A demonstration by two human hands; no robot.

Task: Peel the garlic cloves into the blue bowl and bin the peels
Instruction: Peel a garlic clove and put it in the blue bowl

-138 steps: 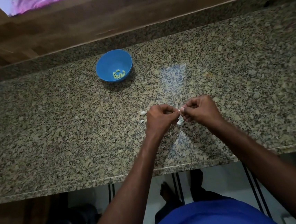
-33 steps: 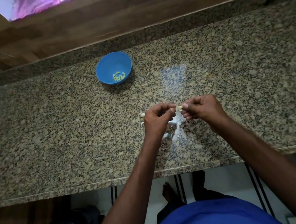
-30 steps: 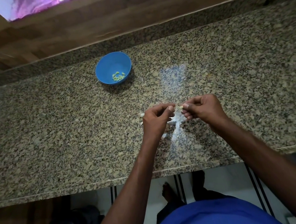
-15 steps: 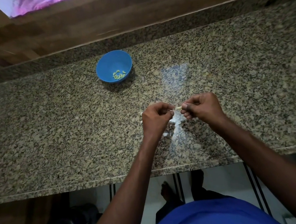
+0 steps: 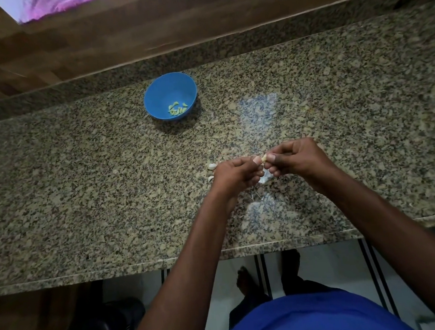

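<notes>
Hands: left hand (image 5: 234, 175) & right hand (image 5: 294, 158) both pinched one garlic clove (image 5: 263, 157), fingers curled, near surface (image 5: 81, 194) front edge.
Blue bowl (image 5: 161, 90): w/ peeled cloves (image 5: 177, 108), by back edge.

The hands (image 5: 264, 165) have closed the gap between them since half a second ago. The fingertips now meet on the garlic clove (image 5: 263, 157). The white peel seen 4.6 s ago is off its tip.

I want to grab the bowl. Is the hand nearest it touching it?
Apart. The head view shows bare granite counter between the blue bowl and the left hand, which pinches a garlic clove.
</notes>
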